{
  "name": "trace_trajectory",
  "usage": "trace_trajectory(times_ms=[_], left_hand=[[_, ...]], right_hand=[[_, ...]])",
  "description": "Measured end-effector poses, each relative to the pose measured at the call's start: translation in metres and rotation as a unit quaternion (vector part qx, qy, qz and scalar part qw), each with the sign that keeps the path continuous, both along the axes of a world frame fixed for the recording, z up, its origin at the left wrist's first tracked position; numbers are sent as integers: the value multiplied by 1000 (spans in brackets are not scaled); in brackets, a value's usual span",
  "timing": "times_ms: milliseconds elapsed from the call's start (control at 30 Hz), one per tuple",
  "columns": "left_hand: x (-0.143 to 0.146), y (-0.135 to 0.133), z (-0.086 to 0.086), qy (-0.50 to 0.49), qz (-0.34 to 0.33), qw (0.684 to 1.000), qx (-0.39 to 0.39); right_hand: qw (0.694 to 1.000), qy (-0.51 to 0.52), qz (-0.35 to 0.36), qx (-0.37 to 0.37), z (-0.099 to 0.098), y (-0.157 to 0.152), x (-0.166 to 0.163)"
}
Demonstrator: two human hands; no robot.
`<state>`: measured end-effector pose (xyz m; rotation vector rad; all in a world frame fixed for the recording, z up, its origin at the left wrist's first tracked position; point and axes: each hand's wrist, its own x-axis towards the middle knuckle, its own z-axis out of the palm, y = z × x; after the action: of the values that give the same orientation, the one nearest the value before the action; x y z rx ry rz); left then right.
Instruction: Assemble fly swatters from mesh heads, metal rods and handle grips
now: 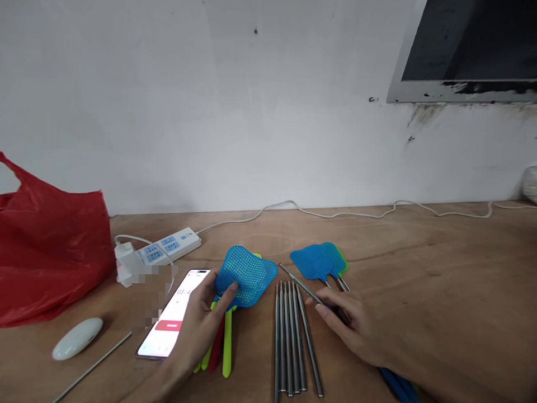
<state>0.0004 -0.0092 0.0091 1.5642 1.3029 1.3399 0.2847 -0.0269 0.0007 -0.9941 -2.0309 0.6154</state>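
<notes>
My left hand (210, 313) pinches a blue mesh fly swatter head (245, 277), thumb on top and fingers at its left edge. Below that head, lime and red swatter handles (227, 347) lie in a bunch, partly hidden by my hand. Held in my right hand (346, 319) is a thin metal telescopic rod (304, 286), its narrow tip pointing up and left toward the blue head. Between my hands several more metal rods (289, 341) lie side by side. Past my right hand rest blue swatter heads (312, 262) on metal stems, one green-edged head behind them.
A lit phone (172, 327) lies left of my left hand. Farther left are a white power strip (170, 246) with a plugged charger, a white oval object (78, 338) and a red plastic bag (54, 252). A white cable (335, 216) runs along the wall.
</notes>
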Motion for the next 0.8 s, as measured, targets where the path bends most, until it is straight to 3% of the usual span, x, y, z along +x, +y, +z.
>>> trace_trajectory(times_ms=[200, 533, 800], left_hand=[[4, -2, 5, -119, -37, 991, -43], [2, 1, 5, -151, 30, 987, -53], [8, 0, 5, -241, 50, 965, -95]], right_hand=[[999, -38, 11, 13, -13, 3, -2], [988, -141, 49, 27, -9, 0, -3], [989, -136, 48, 17, -8, -1, -4]])
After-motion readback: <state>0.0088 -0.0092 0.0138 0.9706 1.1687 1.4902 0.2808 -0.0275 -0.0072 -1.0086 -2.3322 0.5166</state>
